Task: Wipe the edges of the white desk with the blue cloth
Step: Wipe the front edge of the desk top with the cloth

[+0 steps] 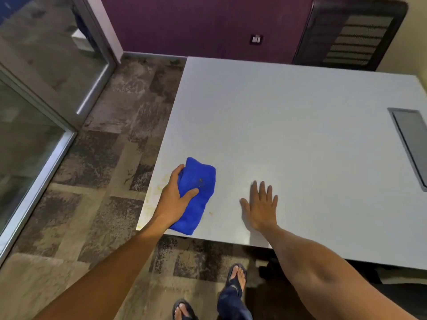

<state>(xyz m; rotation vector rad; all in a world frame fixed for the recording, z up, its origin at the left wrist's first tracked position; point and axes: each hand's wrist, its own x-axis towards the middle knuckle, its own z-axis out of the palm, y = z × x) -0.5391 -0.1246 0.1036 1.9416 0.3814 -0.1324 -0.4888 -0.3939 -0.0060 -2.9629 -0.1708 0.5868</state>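
While gripping the blue cloth (196, 192) near the desk's near-left corner, left hand (172, 199) with thumb lying over the fabric and fingers curled round its left side, clamped on it. Cloth folded into a thick pad, lying flat on the white desk (288, 125), close to the left edge and reaching almost to the near edge. Right hand (260, 205) flat on the top to the right of the cloth, fingers straight and spread, holding nothing, seemingly bracing.

Judged to be early in the wiping of the left edge: yellowish smears (159, 183) showing on the desk between cloth and left edge, just beside the hand. Next move likely calls for sliding the pad left onto those marks and then running it along the edge toward the far corner, pressing down evenly.

Little in the way: a grey recessed panel (410, 139) at far right, a black mesh chair (351, 33) behind the far edge, a glass partition (34, 139) well to the left across patterned carpet (111, 158).
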